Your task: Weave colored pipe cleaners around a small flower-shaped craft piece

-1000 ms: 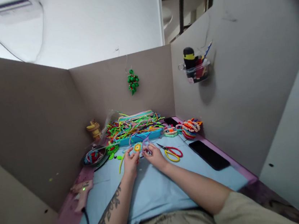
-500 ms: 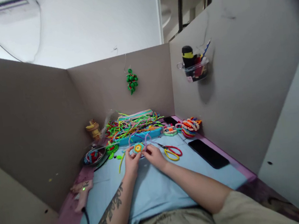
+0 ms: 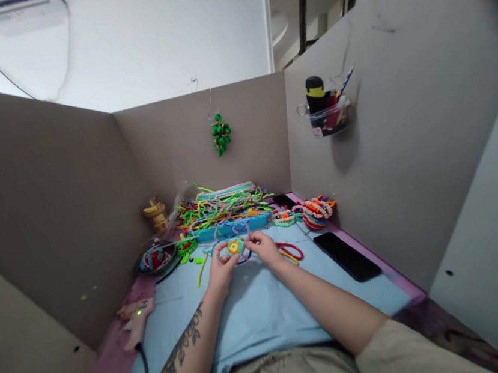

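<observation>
Between thumb and fingers, my left hand (image 3: pixel 221 268) grips a small round pipe-cleaner piece (image 3: pixel 234 247) with a yellow and orange centre and a teal rim. Purple pipe-cleaner ends (image 3: pixel 248 230) stick out around it, above and below. My right hand (image 3: pixel 264 250) is closed in a pinch at the piece's right edge, on a purple pipe cleaner. Both hands are raised a little over the light blue cloth. Red-and-yellow-handled scissors (image 3: pixel 293 247) lie by my right hand, which hides their blades. A loose yellow-green pipe cleaner (image 3: pixel 202 271) lies left of my left hand.
A blue tray (image 3: pixel 205 235) heaped with pipe cleaners stands at the back. Finished pipe-cleaner figures (image 3: pixel 318 209) sit at the right, above a black phone (image 3: pixel 347 256). At the left are a round dish (image 3: pixel 174 262) and a pink glue gun (image 3: pixel 137 322). Grey panels enclose the table.
Both hands have shifted slightly right with the round piece. My right hand has moved a bit up and away from my left, now covering the scissor blades.
</observation>
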